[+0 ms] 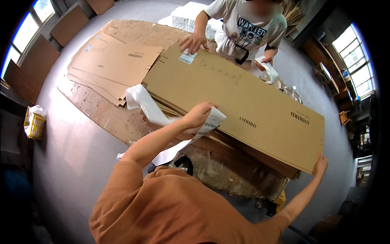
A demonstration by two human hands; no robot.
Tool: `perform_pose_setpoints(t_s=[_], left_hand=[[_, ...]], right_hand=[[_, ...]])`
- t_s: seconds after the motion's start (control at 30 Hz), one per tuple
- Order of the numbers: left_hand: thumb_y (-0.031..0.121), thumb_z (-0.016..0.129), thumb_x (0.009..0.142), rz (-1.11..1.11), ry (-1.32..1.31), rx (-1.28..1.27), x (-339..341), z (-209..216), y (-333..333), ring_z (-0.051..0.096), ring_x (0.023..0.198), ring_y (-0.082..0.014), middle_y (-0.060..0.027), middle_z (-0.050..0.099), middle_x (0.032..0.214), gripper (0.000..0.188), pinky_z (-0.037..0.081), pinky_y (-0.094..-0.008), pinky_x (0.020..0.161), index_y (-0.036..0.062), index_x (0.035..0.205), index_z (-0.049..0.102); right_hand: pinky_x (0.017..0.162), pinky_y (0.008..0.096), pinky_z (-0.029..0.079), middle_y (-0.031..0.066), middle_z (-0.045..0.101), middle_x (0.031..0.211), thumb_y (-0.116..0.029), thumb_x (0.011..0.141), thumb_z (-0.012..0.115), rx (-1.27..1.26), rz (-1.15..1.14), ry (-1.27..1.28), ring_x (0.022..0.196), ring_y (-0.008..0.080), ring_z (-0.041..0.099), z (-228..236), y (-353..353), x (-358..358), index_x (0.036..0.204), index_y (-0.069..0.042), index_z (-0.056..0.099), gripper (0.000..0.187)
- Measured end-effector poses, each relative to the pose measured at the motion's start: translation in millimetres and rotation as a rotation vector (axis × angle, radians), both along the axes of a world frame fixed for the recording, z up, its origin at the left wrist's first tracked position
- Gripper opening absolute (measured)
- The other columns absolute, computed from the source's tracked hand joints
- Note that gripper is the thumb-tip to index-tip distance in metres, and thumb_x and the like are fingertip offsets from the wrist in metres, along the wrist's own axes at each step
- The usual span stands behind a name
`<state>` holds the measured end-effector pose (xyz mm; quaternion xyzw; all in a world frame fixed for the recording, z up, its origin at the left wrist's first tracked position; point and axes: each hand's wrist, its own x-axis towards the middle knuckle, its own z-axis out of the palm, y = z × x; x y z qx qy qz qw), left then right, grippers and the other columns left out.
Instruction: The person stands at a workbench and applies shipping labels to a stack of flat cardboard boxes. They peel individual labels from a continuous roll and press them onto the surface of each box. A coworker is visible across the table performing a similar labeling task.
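A strip of white labels (143, 101) is pinched in my left hand (198, 115), which is closed over the near edge of the stacked cardboard. One end with dark print sticks out past my fingers, and the rest loops left and hangs down toward my body. Far to the right, my right hand (320, 165) grips the near right corner of the top flattened cardboard box (260, 95). This brown box lies flat on a stack of similar ones. A white label (187, 58) sits near its far left corner, under the fingertips of a co-worker's hand (194, 42).
The co-worker's other hand (266, 61) holds a white label strip (268, 73). More flattened boxes (118, 61) lie on the left of the worn wooden table (91, 99). White bundles (189, 20) stand behind it. A yellow crate (37, 126) is on the floor at left.
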<state>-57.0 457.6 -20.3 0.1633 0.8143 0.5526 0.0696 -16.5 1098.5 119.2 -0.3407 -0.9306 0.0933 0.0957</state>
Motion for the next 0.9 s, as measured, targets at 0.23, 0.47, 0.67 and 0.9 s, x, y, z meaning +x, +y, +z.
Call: perform_pose_setpoints(t_s=[0.23, 0.47, 0.67, 0.9], left_hand=[[0.021, 0.044, 0.099, 0.038, -0.923, 1.167, 70.4, 29.0, -24.2, 0.065, 0.093, -0.0207, -0.012, 0.063, 0.108, 0.031, 0.054, -0.0386, 0.085, 0.0045, 0.124, 0.053], [0.014, 0.048, 0.096, 0.445, -0.603, 1.056, 59.7, 44.3, -47.0, 0.067, 0.081, -0.0179, -0.0118, 0.066, 0.097, 0.027, 0.055, -0.0303, 0.069, -0.0039, 0.114, 0.057], [0.016, 0.048, 0.096, 0.367, -0.522, 0.878, 51.6, 54.3, -92.3, 0.064, 0.078, -0.0153, -0.0096, 0.066, 0.089, 0.027, 0.053, -0.0287, 0.068, -0.0046, 0.106, 0.062], [0.012, 0.051, 0.092, 0.478, -0.435, 0.487, 61.1, -28.7, -122.3, 0.063, 0.089, -0.0161, -0.0081, 0.068, 0.097, 0.025, 0.05, -0.0287, 0.077, -0.0033, 0.107, 0.064]], right_hand=[[0.077, 0.0327, 0.045, 0.0072, 0.062, 0.097, -0.037, 0.098, 0.046, -0.622, 0.22, 0.277, 0.087, 0.0172, 0.057, 80.1, -3.6, 47.9, 0.109, 0.002, 0.059, 0.042], [0.078, 0.0283, 0.045, 0.0047, 0.059, 0.099, -0.028, 0.098, 0.046, -0.853, 0.314, 0.334, 0.09, 0.0148, 0.056, 92.3, -76.6, 136.6, 0.107, 0.0, 0.058, 0.032], [0.08, 0.0254, 0.043, 0.0039, 0.061, 0.096, -0.022, 0.096, 0.052, -0.561, 0.152, 0.233, 0.089, 0.0114, 0.053, 15.8, -78.1, 156.0, 0.11, 0.004, 0.061, 0.031], [0.077, 0.0382, 0.047, 0.0174, 0.066, 0.1, -0.028, 0.086, 0.054, -0.104, 0.24, 0.075, 0.089, 0.0305, 0.062, -16.7, -152.9, 89.7, 0.107, 0.0, 0.061, 0.036]])
